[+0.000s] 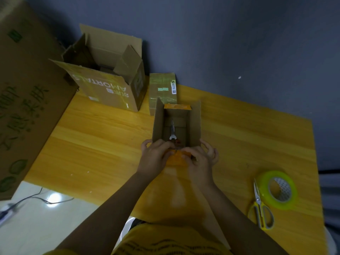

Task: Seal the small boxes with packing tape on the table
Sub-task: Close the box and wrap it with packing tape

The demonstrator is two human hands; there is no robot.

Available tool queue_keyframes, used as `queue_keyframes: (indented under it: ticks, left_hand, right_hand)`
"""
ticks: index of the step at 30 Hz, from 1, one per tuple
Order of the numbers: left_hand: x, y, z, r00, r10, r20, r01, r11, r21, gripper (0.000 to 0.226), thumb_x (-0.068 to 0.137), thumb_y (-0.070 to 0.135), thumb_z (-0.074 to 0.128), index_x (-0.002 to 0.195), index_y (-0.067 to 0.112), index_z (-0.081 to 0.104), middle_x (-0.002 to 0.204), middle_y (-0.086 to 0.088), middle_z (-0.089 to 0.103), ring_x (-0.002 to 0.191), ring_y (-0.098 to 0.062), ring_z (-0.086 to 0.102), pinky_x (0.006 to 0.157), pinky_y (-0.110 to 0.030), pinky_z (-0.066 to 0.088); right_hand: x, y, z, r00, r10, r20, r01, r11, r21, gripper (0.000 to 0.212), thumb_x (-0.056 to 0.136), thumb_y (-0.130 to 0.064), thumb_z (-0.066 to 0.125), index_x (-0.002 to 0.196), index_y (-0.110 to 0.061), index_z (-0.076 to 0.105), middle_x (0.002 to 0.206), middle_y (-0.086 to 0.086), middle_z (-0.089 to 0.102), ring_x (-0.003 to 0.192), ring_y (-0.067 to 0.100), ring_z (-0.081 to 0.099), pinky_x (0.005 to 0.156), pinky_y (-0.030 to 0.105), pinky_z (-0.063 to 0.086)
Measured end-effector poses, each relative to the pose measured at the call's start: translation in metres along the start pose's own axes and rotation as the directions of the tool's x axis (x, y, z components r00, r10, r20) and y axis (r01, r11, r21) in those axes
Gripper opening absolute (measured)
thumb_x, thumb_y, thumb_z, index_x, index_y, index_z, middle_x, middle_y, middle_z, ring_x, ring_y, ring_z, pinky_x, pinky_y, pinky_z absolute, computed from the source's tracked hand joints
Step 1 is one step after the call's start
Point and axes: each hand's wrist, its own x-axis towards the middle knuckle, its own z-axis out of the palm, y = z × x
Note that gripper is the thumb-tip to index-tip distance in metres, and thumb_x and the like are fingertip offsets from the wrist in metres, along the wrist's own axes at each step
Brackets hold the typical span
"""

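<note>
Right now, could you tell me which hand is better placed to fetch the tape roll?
Probably the right hand: the tape roll lies on the table's right side by the scissors. Both hands hold the box's near flap; the left hand would have to cross over.

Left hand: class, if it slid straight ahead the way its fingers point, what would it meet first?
Probably the pliers inside the small open box. The left hand already holds the near flap, fingers aimed into the opening; depth is hard to judge.
</note>
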Motion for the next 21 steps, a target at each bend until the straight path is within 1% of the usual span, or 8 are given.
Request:
queue_keyframes:
  ticks: [2, 4, 7, 12, 15, 16, 20, 21]
  left_hand:
    - [-0.001, -0.001, 0.002, 1.0, 0.007, -0.01, -0.006, 1.0, 0.026, 0.014, 0.086, 0.029, 0.058, 0.099, 0.029, 0.062, 0.093, 0.009, 0.06, 0.093, -0.007, 0.053, 0.091, -0.032, 0.021]
    - [0.0, -0.002, 0.003, 1.0, 0.009, -0.025, -0.008, 0.999, 0.049, 0.015, 0.085, 0.028, 0.06, 0.1, 0.026, 0.063, 0.093, 0.005, 0.056, 0.094, -0.009, 0.05, 0.09, -0.033, 0.022]
    - [0.001, 0.0, 0.003, 0.999, 0.013, -0.036, -0.01, 0.997, 0.074, 0.017, 0.084, 0.028, 0.06, 0.099, 0.024, 0.066, 0.093, 0.002, 0.053, 0.096, -0.01, 0.047, 0.091, -0.033, 0.021]
    - [-0.001, 0.001, 0.004, 0.999, 0.038, -0.025, -0.034, 0.991, 0.131, 0.015, 0.085, 0.025, 0.067, 0.101, 0.026, 0.066, 0.095, 0.001, 0.053, 0.096, -0.012, 0.051, 0.096, -0.038, 0.022]
    - [0.001, 0.003, 0.004, 0.999, 0.051, -0.02, -0.047, 0.989, 0.139, 0.018, 0.083, 0.021, 0.072, 0.1, 0.023, 0.067, 0.095, -0.001, 0.053, 0.099, -0.011, 0.047, 0.096, -0.04, 0.021]
    - [0.002, 0.003, 0.003, 0.998, 0.053, -0.018, -0.05, 0.989, 0.14, 0.019, 0.082, 0.02, 0.074, 0.1, 0.022, 0.067, 0.094, -0.001, 0.054, 0.099, -0.011, 0.045, 0.096, -0.04, 0.021]
    - [0.004, 0.007, 0.001, 0.999, 0.035, 0.007, -0.036, 0.981, 0.19, 0.019, 0.078, 0.016, 0.076, 0.095, 0.02, 0.068, 0.093, -0.002, 0.052, 0.098, -0.014, 0.046, 0.101, -0.054, 0.023]
    - [0.004, 0.009, 0.001, 0.999, 0.032, 0.017, -0.034, 0.977, 0.211, 0.018, 0.078, 0.015, 0.076, 0.094, 0.019, 0.068, 0.093, -0.002, 0.052, 0.098, -0.015, 0.048, 0.102, -0.056, 0.022]
  right_hand:
    - [0.0, -0.001, 0.0, 1.0, -0.008, -0.009, 0.008, 1.0, -0.019, 0.01, 0.084, -0.033, 0.064, 0.09, -0.033, 0.073, 0.087, -0.014, 0.065, 0.131, 0.014, 0.03, 0.109, 0.056, 0.004]
    - [0.001, 0.0, 0.0, 1.0, -0.015, -0.008, 0.015, 0.999, -0.032, 0.011, 0.084, -0.034, 0.064, 0.092, -0.034, 0.072, 0.088, -0.015, 0.065, 0.131, 0.014, 0.031, 0.11, 0.046, 0.002]
    - [0.001, 0.002, -0.001, 1.0, -0.01, 0.003, 0.01, 0.998, -0.057, 0.012, 0.084, -0.034, 0.064, 0.094, -0.036, 0.071, 0.088, -0.015, 0.065, 0.13, 0.015, 0.031, 0.109, 0.048, 0.005]
    - [0.002, 0.005, -0.003, 0.999, -0.014, 0.033, 0.017, 0.996, -0.089, 0.017, 0.087, -0.039, 0.06, 0.099, -0.035, 0.072, 0.09, -0.012, 0.066, 0.131, 0.016, 0.031, 0.108, 0.059, 0.01]
    - [0.003, 0.005, -0.005, 0.999, -0.029, 0.029, 0.034, 0.986, -0.165, 0.017, 0.087, -0.039, 0.06, 0.1, -0.036, 0.071, 0.088, -0.011, 0.066, 0.13, 0.018, 0.032, 0.109, 0.047, 0.005]
    - [0.003, 0.004, -0.006, 0.999, -0.031, 0.034, 0.037, 0.983, -0.179, 0.017, 0.087, -0.038, 0.061, 0.1, -0.036, 0.071, 0.088, -0.01, 0.065, 0.129, 0.019, 0.032, 0.109, 0.046, 0.004]
    - [0.005, 0.002, -0.008, 0.997, -0.065, 0.044, 0.074, 0.962, -0.264, 0.018, 0.081, -0.027, 0.073, 0.098, -0.031, 0.073, 0.086, -0.001, 0.057, 0.124, 0.022, 0.033, 0.107, 0.048, 0.009]
    - [0.007, 0.001, -0.008, 0.996, -0.071, 0.053, 0.083, 0.953, -0.29, 0.02, 0.079, -0.025, 0.076, 0.098, -0.03, 0.073, 0.086, 0.0, 0.055, 0.123, 0.022, 0.034, 0.107, 0.048, 0.009]
